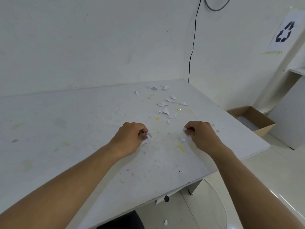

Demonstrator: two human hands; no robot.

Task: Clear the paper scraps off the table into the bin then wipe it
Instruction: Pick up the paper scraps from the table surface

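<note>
Both hands rest on the stained white table (66, 129), near its middle. My left hand (131, 137) is curled round crumpled paper scraps (147, 138) that stick out by its fingers. My right hand (200, 134) grips more scraps (185, 129), and one loose scrap (182, 139) lies just beside it. Several torn white scraps (164, 104) are scattered farther back toward the table's far right corner. An open cardboard box (257, 121) serving as the bin stands on the floor past the table's right edge.
A recycling sign (284, 33) hangs on a white cabinet at the right. A black cable (192, 52) runs down the wall behind the table. One scrap (165, 222) lies on the floor under the table's near edge, beside a dark object (122, 220).
</note>
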